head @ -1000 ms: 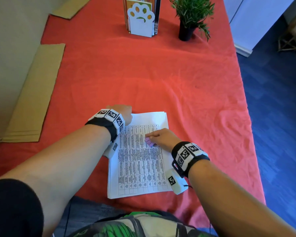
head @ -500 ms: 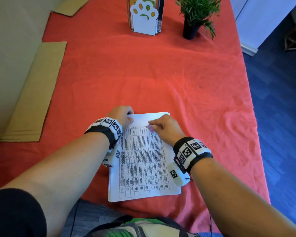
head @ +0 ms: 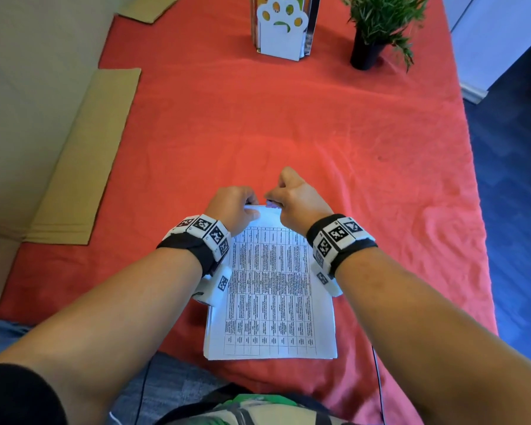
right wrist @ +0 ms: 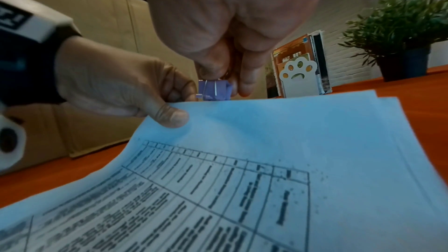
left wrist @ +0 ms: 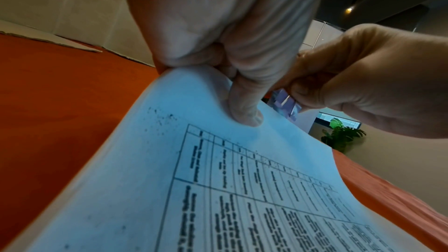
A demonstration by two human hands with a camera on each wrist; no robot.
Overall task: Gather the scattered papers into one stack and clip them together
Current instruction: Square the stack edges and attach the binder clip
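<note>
Red cloth (head: 288,124) covers the table, with a white paw-print holder (head: 281,29) (stuffed with booklets) and a small potted plant (head: 377,23) at the far end. Flat cardboard (head: 83,167) lies along the left edge.

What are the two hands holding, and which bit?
Left hand pinches the paper stack at its lifted far edge. Right hand pinches a purple binder clip by its handles.

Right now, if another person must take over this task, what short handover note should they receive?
Left hand: pinches the far left corner of the white printed paper stack, lifting it off the red tablecloth.
Right hand: grips a small purple binder clip at the stack's far edge.
Done: papers gathered into one stack.
Left: whether the clip already bites the edge cannot be told; seat it over all sheets, then release.
</note>
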